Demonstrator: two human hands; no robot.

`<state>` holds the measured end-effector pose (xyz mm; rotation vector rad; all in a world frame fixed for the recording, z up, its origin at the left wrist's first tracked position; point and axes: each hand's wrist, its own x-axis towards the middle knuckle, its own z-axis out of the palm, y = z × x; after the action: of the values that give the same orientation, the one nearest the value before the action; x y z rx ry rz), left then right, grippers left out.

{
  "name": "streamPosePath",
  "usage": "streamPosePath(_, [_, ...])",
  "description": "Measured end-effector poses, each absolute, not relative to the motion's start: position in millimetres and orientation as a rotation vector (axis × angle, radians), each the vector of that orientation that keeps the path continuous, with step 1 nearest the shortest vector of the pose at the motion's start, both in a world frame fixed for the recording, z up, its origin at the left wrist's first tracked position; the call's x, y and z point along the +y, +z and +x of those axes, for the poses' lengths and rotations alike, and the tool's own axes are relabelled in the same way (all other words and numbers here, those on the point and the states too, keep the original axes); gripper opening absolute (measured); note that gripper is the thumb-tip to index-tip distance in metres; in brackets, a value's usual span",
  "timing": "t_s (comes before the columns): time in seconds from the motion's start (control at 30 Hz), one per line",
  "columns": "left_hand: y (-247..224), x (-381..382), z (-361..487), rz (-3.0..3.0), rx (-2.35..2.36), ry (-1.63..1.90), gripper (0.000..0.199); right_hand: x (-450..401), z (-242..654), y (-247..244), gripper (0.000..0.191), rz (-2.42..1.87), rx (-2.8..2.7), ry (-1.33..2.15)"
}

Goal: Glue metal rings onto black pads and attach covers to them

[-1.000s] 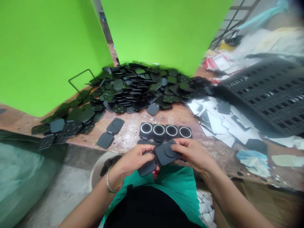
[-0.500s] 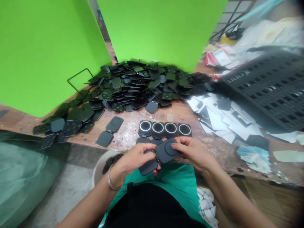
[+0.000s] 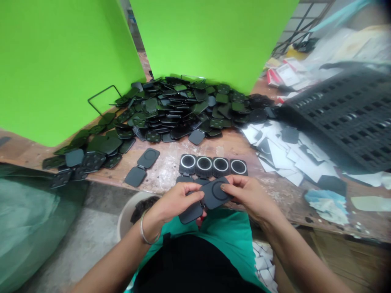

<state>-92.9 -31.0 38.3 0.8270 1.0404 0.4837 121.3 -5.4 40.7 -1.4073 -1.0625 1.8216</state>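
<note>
The thumb of my left hand (image 3: 172,203) has straightened and slid up toward the hinge of the dark two-panel piece (image 3: 210,199); the piece itself has barely shifted. I have that hand clamped on the lower panel, and my right hand (image 3: 252,199) pinches the ringed panel at its far edge. I hold it opened out at the front edge of the bench (image 3: 168,167), just before the row of white-ringed pieces (image 3: 212,166).

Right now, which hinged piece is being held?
The dark piece nearest the body, gripped by left hand and right hand; the ringed row and the piece left of it lie unheld.
</note>
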Motion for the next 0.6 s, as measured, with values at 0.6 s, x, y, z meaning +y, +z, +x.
streamPosePath(0.6, [43, -34, -88, 0.902, 1.164, 0.629, 0.032, -17, 109, 41, 0.028, -1.443, -1.451, 1.205])
